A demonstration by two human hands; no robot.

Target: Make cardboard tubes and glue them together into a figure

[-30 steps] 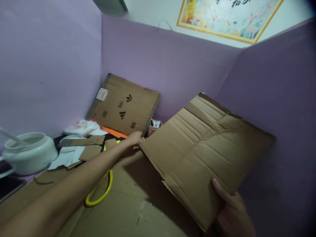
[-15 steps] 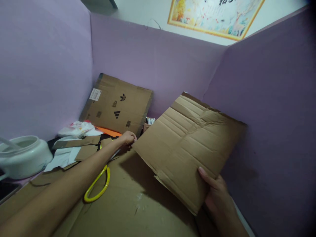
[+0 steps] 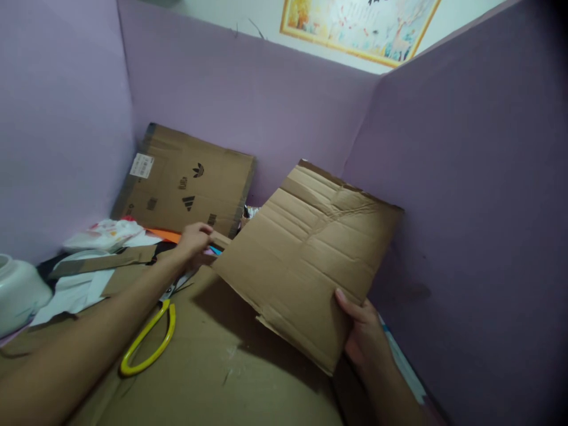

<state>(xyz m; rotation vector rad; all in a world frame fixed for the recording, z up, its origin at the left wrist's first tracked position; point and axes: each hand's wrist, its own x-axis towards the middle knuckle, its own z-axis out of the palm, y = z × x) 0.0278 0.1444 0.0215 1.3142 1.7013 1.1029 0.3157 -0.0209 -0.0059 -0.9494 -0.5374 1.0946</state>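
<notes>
My right hand [image 3: 366,331] grips the lower right edge of a creased brown cardboard sheet [image 3: 306,260], thumb on top and the other fingers hidden beneath. The sheet is held tilted above the cardboard-covered work surface [image 3: 213,367]. Left of the sheet, my left hand [image 3: 195,239] has its fingers closed; a narrow strip of cardboard [image 3: 219,239] extends from its fingertips toward the sheet. Scissors with yellow handles [image 3: 148,349] lie on the surface below my left forearm, their blades partly hidden by it.
A flattened carton [image 3: 186,183] with black logos leans against the purple back wall [image 3: 248,94]. Cardboard scraps [image 3: 106,260], white paper and a plastic bag [image 3: 104,234] lie at the left, beside a white pot [image 3: 20,296]. Purple panels rise on both sides.
My left hand has pulled away from the sheet's left corner, and a cardboard strip now shows at its fingers. The view has shifted right. My right hand still holds the sheet.
</notes>
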